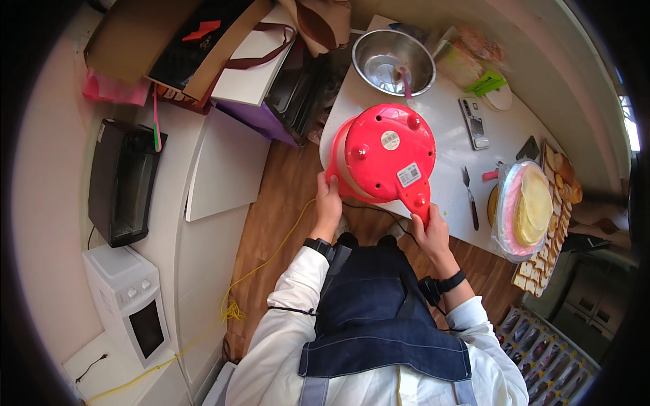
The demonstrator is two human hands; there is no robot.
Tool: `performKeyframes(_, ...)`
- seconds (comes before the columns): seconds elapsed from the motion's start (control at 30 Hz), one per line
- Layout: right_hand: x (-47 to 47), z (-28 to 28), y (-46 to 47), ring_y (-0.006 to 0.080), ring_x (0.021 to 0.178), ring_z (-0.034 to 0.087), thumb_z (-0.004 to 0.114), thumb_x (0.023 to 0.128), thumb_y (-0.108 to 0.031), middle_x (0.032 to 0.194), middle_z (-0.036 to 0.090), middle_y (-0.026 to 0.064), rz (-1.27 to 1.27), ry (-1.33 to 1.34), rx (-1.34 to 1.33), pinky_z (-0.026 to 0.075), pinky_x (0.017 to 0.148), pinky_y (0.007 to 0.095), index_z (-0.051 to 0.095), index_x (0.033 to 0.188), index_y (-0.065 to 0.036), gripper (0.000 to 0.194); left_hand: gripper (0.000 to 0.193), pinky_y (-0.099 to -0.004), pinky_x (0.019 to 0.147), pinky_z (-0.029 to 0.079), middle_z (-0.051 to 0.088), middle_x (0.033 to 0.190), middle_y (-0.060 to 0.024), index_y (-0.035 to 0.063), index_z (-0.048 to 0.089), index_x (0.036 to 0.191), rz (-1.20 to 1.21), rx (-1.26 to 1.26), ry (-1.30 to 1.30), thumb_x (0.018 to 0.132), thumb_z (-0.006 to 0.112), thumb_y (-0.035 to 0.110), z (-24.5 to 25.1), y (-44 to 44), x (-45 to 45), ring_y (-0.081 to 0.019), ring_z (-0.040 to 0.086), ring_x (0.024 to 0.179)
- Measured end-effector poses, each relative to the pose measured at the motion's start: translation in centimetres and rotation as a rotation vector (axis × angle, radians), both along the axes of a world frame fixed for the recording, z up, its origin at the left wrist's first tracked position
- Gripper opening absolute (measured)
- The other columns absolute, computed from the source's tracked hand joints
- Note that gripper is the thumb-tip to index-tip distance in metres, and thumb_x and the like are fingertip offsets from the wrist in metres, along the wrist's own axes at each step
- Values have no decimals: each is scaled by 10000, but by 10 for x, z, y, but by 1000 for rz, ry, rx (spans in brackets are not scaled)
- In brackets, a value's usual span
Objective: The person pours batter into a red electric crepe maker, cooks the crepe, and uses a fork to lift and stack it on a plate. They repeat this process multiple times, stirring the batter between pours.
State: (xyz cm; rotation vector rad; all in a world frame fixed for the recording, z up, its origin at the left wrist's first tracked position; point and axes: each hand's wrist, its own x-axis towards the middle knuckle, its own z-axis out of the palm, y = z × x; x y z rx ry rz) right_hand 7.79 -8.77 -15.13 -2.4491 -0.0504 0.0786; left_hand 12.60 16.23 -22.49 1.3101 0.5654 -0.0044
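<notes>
A red electric crepe maker [388,157] is held bottom up over the near edge of the white table, its round feet and stickers facing me. My right hand [431,231] grips its short handle. A second red rim [337,147] shows beneath it, perhaps a shallow dish. My left hand [329,200] holds the left side of this rim. What lies between the two red parts is hidden. To the right, a stack of thin yellow crepes [535,203] rests on a plastic-wrapped pink round board [514,223]. A small spatula [470,198] with a dark handle lies nearby.
A steel bowl [368,76] with a pink utensil stands at the back of the white table [452,208]. A phone [475,124] lies to its right. Sliced bread [541,264] lines the right edge. A yellow cord [269,259] crosses the wooden floor. A white microwave [127,299] stands left.
</notes>
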Motion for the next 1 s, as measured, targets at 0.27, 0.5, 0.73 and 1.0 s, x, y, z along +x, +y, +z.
performKeyframes(0.27, 3, -34, 14, 458, 740, 637, 642, 914, -309, 868, 663, 243, -7, 93, -60, 516, 632, 488, 544, 1137, -21, 378, 272, -511, 660, 505, 671, 932, -268, 41, 488, 1136, -284, 567, 270, 1029, 398, 273, 20, 15, 13, -444, 659, 788)
performKeyframes(0.5, 7, -46, 15, 457, 739, 638, 630, 921, -331, 859, 661, 246, -25, 135, -102, 516, 627, 491, 545, 1126, -26, 377, 335, -359, 528, 580, 672, 862, -217, -15, 466, 1201, -198, 184, 124, 1048, 352, 260, -7, 16, 12, -299, 696, 613)
performKeyframes(0.73, 4, -50, 18, 458, 735, 637, 629, 922, -329, 862, 659, 249, -23, 148, -142, 519, 615, 493, 540, 1110, -25, 368, 347, -313, 467, 550, 662, 789, -149, 3, 460, 1168, -173, 33, 50, 1066, 324, 305, -13, 14, 9, -219, 678, 563)
performKeyframes(1.0, 8, -49, 18, 471, 719, 626, 628, 921, -323, 866, 653, 255, -16, 187, -158, 510, 597, 510, 514, 1071, -36, 343, 355, -254, 419, 486, 632, 686, -101, 25, 459, 1121, -197, 7, 18, 1071, 302, 340, -14, 15, 7, -165, 622, 486)
